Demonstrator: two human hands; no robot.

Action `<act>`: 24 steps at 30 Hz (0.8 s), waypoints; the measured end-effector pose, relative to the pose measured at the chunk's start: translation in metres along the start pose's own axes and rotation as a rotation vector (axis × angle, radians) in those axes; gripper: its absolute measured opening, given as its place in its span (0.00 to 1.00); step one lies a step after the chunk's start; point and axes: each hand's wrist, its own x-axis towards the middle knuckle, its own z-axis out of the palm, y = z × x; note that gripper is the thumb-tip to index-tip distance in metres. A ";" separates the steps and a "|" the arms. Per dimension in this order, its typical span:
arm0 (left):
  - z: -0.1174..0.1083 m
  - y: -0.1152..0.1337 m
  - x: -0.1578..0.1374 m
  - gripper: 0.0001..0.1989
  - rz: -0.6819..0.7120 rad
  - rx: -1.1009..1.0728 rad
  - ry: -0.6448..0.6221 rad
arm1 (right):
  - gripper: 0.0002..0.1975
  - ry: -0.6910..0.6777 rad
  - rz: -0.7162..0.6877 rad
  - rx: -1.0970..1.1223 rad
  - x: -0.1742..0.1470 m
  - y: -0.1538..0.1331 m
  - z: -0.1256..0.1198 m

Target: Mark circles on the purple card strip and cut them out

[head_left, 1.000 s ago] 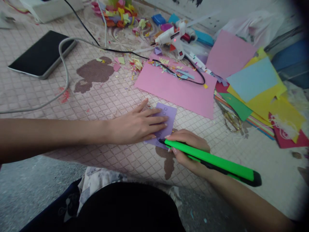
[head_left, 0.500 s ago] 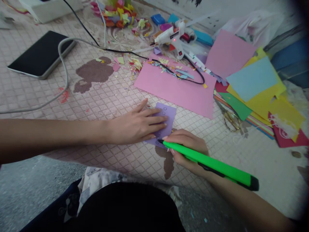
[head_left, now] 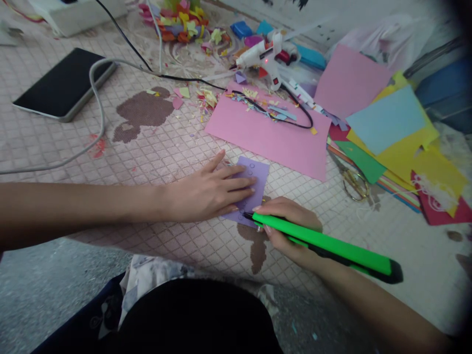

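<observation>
A small purple piece of paper (head_left: 260, 184) lies on the patterned tablecloth, with small dark rings and marks drawn on it. My left hand (head_left: 212, 189) lies flat over its left part, fingers spread, covering much of it. In my right hand (head_left: 291, 221) is a thick green pen (head_left: 328, 242) with a black end and a dark pointed tip. The tip is at the paper's lower part, close to the drawn marks; whether it touches cannot be made out.
Beyond the paper lies a pink sheet (head_left: 258, 128) with paper scraps. A glue gun (head_left: 269, 56) with its red light on stands behind it. Gold-handled scissors (head_left: 354, 183) and coloured paper (head_left: 387, 120) lie to the right. A dark tablet-like device (head_left: 62, 81) and cables (head_left: 96, 98) are on the left.
The green pen has shifted slightly right, and its back end has swung a little upward and right. My left hand and the purple paper stay in place.
</observation>
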 end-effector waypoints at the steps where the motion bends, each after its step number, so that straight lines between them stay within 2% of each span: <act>1: 0.000 0.000 0.000 0.19 0.000 0.001 -0.002 | 0.15 0.000 -0.005 -0.001 0.000 0.001 0.000; 11: 0.002 -0.001 0.000 0.19 0.006 -0.055 0.026 | 0.16 -0.011 -0.030 -0.013 -0.002 0.007 0.002; 24: 0.000 0.000 0.001 0.18 -0.006 -0.058 0.007 | 0.14 -0.066 -0.029 -0.027 0.005 -0.004 -0.001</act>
